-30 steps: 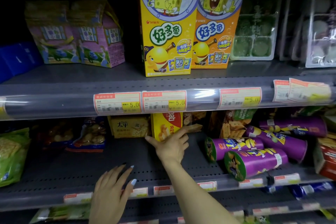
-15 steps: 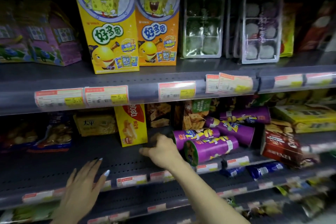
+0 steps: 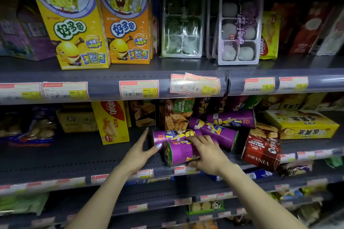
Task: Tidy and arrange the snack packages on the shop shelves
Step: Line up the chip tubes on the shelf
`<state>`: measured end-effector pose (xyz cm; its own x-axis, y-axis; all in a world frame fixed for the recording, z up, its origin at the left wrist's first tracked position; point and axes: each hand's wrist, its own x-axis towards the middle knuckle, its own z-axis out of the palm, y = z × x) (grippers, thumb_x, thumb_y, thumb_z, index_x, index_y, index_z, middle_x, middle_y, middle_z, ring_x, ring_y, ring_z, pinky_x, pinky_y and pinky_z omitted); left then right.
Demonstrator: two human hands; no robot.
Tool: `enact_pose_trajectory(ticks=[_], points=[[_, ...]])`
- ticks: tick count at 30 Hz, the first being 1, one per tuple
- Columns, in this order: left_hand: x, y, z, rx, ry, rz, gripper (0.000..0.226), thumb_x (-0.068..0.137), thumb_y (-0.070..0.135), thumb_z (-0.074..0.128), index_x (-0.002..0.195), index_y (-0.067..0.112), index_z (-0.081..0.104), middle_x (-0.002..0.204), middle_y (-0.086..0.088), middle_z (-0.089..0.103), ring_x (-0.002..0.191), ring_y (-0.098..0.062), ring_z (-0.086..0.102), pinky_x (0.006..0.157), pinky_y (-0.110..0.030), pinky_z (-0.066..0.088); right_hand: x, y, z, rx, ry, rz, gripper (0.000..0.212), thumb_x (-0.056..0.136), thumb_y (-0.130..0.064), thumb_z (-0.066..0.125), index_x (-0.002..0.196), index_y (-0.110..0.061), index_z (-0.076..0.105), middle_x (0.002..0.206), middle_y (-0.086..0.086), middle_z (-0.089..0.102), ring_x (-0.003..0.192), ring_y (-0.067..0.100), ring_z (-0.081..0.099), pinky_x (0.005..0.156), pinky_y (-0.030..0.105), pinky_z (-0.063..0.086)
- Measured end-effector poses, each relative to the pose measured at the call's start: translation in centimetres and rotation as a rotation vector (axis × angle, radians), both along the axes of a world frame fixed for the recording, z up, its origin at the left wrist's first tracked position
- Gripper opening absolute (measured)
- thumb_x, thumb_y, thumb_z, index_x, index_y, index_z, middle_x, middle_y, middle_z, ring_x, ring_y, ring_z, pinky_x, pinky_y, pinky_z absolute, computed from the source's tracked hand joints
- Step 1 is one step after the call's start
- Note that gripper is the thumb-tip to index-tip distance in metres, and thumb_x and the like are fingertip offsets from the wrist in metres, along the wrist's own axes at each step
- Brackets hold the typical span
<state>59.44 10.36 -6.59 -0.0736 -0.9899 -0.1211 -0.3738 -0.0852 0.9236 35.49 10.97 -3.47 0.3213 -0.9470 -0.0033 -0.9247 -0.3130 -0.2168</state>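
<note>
open: bare shelf [image 3: 70, 156] left of cans | blocked: purple cans [image 3: 214, 132], red box [image 3: 262, 147] right

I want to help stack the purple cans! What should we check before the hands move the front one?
1. Right hand has the front can: ok, fingers curl over it.
2. Left hand helps: ok, open, touching the can behind.
3. Cans standing up: not ok, all the purple ones lie on their sides.
4. Free shelf to the left: ok, bare.
5. Red box safe: not ok, it tilts at the shelf edge.
6. Back cans stay put when one is lifted: cannot tell.
</note>
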Motion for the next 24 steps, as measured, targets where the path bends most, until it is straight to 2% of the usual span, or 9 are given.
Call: enact_pose_trajectory(ticks=[2, 4, 7, 10, 13, 16, 19, 22, 24], points=[[-1.1, -0.8, 0.2, 0.015, 0.076, -0.012, 0.106, 0.063, 0.069, 0.068, 0.147, 0.037, 0.011, 0.149, 0.012, 0.029, 0.132, -0.004, 0.031, 0.112, -0.027, 0.025, -0.3, -0.5, -0.1, -0.01, 0.018, -0.001, 0.083, 0.076, -0.044, 0.07, 0.144, -0.028, 0.026, 0.143, -0.004, 0.039, 0.132, 0.021, 0.028, 0.106, 0.04, 0.026], [-2.0, -1.3, 0.4, 0.009, 0.108, -0.008, 0.08, 0.085, 0.04, 0.063, 0.148, 0.032, 0.014, 0.138, 0.016, 0.032, 0.125, -0.002, 0.032, 0.103, -0.019, 0.025, -0.4, -1.0, 0.0, -0.003, 0.045, 0.002, 0.083, 0.074, -0.047, 0.07, 0.144, -0.028, 0.028, 0.143, -0.003, 0.04, 0.132, 0.022, 0.029, 0.105, 0.04, 0.027], [-2.1, -1.8, -0.1, -0.023, 0.101, 0.047, 0.054, 0.087, 0.037, 0.063, 0.134, 0.042, 0.038, 0.139, 0.001, 0.044, 0.132, -0.019, 0.037, 0.102, -0.028, 0.035, -0.9, -1.5, 0.1, -0.004, 0.024, -0.013, 0.082, 0.072, -0.051, 0.071, 0.141, -0.027, 0.033, 0.14, -0.003, 0.044, 0.129, 0.022, 0.032, 0.103, 0.043, 0.029], [-2.2, -1.5, 0.4, -0.077, 0.131, 0.089, 0.039, 0.086, 0.034, 0.064, 0.118, 0.049, 0.048, 0.127, -0.005, 0.052, 0.123, -0.023, 0.046, 0.096, -0.036, 0.045, -1.6, -1.6, 0.2, -0.068, -0.152, -0.069, 0.081, 0.068, -0.055, 0.073, 0.134, -0.023, 0.039, 0.132, -0.001, 0.05, 0.122, 0.024, 0.04, 0.098, 0.042, 0.039], [-2.5, -1.1, 2.4, -0.162, 0.253, 0.114, 0.046, 0.086, 0.027, 0.065, 0.124, 0.046, 0.048, 0.118, 0.001, 0.054, 0.109, -0.018, 0.059, 0.084, -0.037, 0.055, -2.3, -1.5, 0.3, -0.074, -0.509, -0.125, 0.074, 0.061, -0.053, 0.08, 0.118, -0.018, 0.048, 0.114, 0.0, 0.062, 0.106, 0.021, 0.055, 0.087, 0.038, 0.047], [-1.8, -0.9, 4.2, -0.276, 0.247, 0.049, 0.058, 0.077, 0.027, 0.071, 0.128, 0.042, 0.048, 0.125, 0.005, 0.057, 0.105, -0.005, 0.061, 0.086, -0.021, 0.052, -2.0, -1.1, 0.5, -0.008, -0.794, -0.192, 0.066, 0.06, -0.044, 0.085, 0.108, -0.017, 0.048, 0.102, -0.002, 0.069, 0.092, 0.013, 0.065, 0.082, 0.034, 0.054], [-1.6, -1.4, 5.8, -0.38, 0.104, 0.081, 0.061, 0.075, 0.021, 0.076, 0.126, 0.039, 0.048, 0.133, 0.0, 0.048, 0.111, -0.004, 0.053, 0.085, -0.005, 0.044, -1.6, -0.9, -0.3, -0.009, -0.888, -0.262, 0.063, 0.063, -0.037, 0.085, 0.108, -0.014, 0.047, 0.1, -0.001, 0.071, 0.086, 0.011, 0.068, 0.077, 0.027, 0.055], [-3.3, -1.5, 6.7, -0.468, -0.026, 0.032, 0.07, 0.068, 0.032, 0.08, 0.13, 0.034, 0.049, 0.131, -0.002, 0.048, 0.114, -0.006, 0.051, 0.089, -0.003, 0.039, -1.7, -1.0, -1.0, -0.017, -0.952, -0.336, 0.059, 0.065, -0.034, 0.085, 0.107, -0.012, 0.05, 0.099, -0.001, 0.071, 0.085, 0.006, 0.066, 0.065, 0.009, 0.049], [-5.1, -1.5, 6.6, -0.514, -0.097, 0.021, 0.074, 0.066, 0.039, 0.077, 0.133, 0.032, 0.048, 0.129, 0.001, 0.046, 0.114, -0.002, 0.047, 0.098, -0.008, 0.036, -1.8, -1.2, -1.0, -0.006, -0.963, -0.344, 0.059, 0.065, -0.034, 0.085, 0.107, -0.011, 0.05, 0.097, -0.002, 0.072, 0.083, 0.003, 0.066, 0.062, 0.005, 0.047]])
